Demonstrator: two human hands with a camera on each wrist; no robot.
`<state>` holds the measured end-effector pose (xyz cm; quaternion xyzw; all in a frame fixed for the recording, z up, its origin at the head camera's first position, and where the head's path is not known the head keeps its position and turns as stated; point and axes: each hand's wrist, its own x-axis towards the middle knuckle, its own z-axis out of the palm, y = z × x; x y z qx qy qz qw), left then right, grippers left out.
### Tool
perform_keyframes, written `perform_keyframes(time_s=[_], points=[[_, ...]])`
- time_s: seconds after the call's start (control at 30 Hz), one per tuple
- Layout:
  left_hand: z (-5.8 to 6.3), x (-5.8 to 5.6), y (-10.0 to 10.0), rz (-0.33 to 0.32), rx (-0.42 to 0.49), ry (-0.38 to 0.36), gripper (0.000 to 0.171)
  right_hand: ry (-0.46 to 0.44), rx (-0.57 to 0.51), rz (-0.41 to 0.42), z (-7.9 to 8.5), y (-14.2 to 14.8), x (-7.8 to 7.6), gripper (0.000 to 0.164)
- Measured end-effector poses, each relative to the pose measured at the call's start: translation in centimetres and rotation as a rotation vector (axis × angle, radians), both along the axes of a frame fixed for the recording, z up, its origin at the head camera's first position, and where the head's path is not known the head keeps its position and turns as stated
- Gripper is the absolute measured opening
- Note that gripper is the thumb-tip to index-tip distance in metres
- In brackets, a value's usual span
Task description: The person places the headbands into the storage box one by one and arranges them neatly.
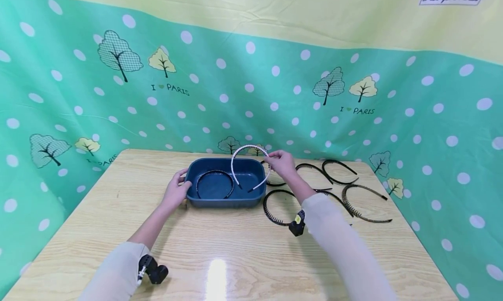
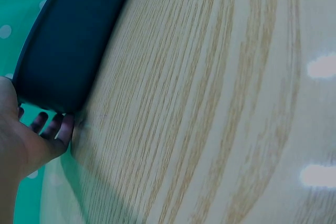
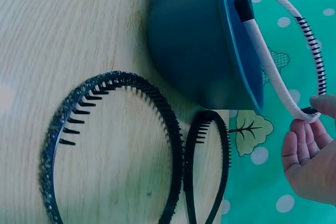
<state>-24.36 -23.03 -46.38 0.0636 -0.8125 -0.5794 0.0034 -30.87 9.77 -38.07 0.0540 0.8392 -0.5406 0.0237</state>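
Note:
My left hand [image 1: 176,190] grips the left end of a dark blue plastic basin [image 1: 225,203], thumb at the rim and fingers on the outer wall. In the left wrist view, the fingertips [image 2: 65,124] lie along the basin's bottom corner. My right hand [image 1: 283,163] pinches a white headband [image 1: 249,146] by one side, between thumb and fingers. The white headband is held upright above the right half of the basin, its black-tipped ends pointing down. Inside the basin lies a black headband [image 1: 215,171]. Dark teeth line the white band's inner edge in the right wrist view.
Right of the basin lie several toothed headbands: a black one [image 1: 266,209] in front, another black one [image 1: 325,162] at the back, and a brown patterned one [image 1: 346,197] farthest right. The wooden table [image 1: 184,248] ends at a green dotted curtain [image 1: 204,104].

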Motion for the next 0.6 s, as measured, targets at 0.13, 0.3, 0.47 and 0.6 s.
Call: perform_keyframes(time_s=[0.13,0.3,0.47,0.6], points=[[0.0,0.1,0.0,-0.006,-0.006,0.013,0.054,-0.007,-0.006,-0.008,-0.4,-0.3,-0.1,0.023],[0.1,0.2,0.1,-0.004,-0.007,0.013,0.054,-0.008,-0.023,-0.012,-0.6,-0.6,-0.1,0.023],[0.3,0.3,0.2,-0.007,-0.007,0.009,0.054,-0.004,-0.038,-0.016,-0.9,-1.1,-0.1,0.024],[0.2,0.3,0.2,-0.008,-0.009,0.010,0.054,0.000,-0.038,-0.013,-1.1,-1.5,-0.1,0.024]])
